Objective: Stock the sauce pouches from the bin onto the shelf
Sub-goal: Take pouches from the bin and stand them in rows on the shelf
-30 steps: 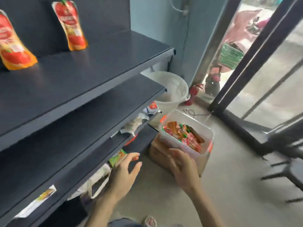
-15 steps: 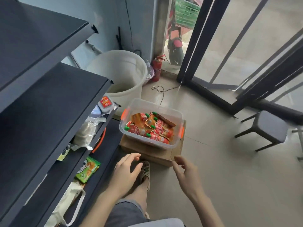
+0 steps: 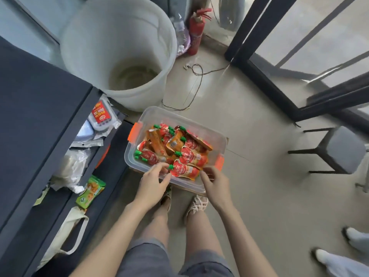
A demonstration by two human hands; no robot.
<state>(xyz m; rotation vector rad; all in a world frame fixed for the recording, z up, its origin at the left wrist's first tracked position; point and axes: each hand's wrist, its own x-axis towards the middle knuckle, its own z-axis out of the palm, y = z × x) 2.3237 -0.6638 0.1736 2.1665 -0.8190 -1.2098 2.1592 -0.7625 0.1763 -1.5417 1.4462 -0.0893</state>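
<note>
Many glossy pouches (image 3: 192, 156), clear plastic bin (image 3: 216, 139)

A small shop: dark retail shelving (image 3: 40, 108) with packaged goods (image 3: 90, 191), beside glass doors (image 3: 311, 47).

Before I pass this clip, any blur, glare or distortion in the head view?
Head view: wide-angle distortion stretches the bucket and tilts the door frame; soft daylight, no hard shadows, mild sheen on the floor; pouches in the bin are fairly sharp, their print unreadable; white shapes at lower right are smeared.
</note>
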